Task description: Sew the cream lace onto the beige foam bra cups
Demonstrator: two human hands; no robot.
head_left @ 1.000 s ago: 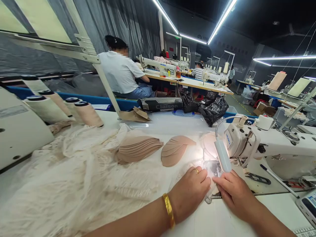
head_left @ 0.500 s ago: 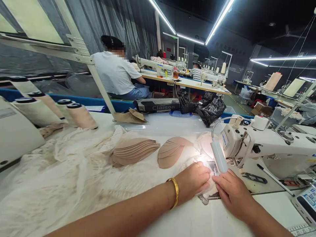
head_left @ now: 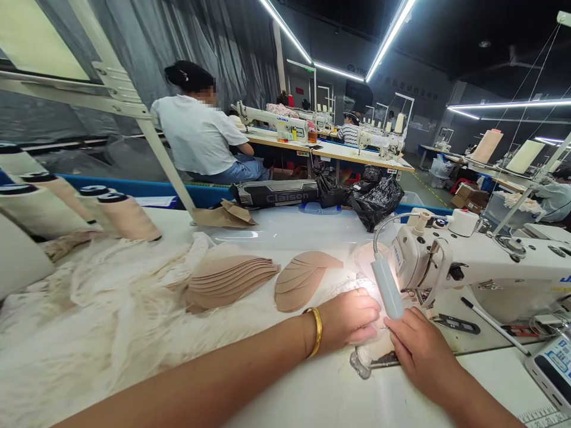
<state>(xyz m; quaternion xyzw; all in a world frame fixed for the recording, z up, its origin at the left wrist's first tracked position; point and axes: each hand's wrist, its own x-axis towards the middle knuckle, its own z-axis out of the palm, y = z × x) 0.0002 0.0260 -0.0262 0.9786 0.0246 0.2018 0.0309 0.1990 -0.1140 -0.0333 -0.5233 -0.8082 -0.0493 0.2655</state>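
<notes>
Pale pink lacy fabric (head_left: 377, 345) lies on the machine bed under the bright lamp (head_left: 387, 288). Curled fingers of my left hand (head_left: 350, 318) press and grip its left side. On the other side, my right hand (head_left: 422, 345) pinches the fabric's edge between thumb and fingers. The sewing machine (head_left: 413, 255) stands just beyond both hands; its needle area is mostly hidden behind the lamp and my fingers. Left of the work lie a fanned stack of beige cup-shaped pieces (head_left: 232, 282) and a smaller beige stack (head_left: 303, 279).
Sheer cream lace (head_left: 102, 321) covers the table's left side, near thread cones (head_left: 127, 217). Thread snips (head_left: 457, 324), a white stick (head_left: 493, 327) and a control box (head_left: 553, 368) sit at right. A co-worker (head_left: 200, 131) sits beyond a black bag (head_left: 375, 196).
The camera view has turned slightly, so the background and cup pieces appear shifted left. My hands stay at the fabric beside the machine, with little visible movement.
</notes>
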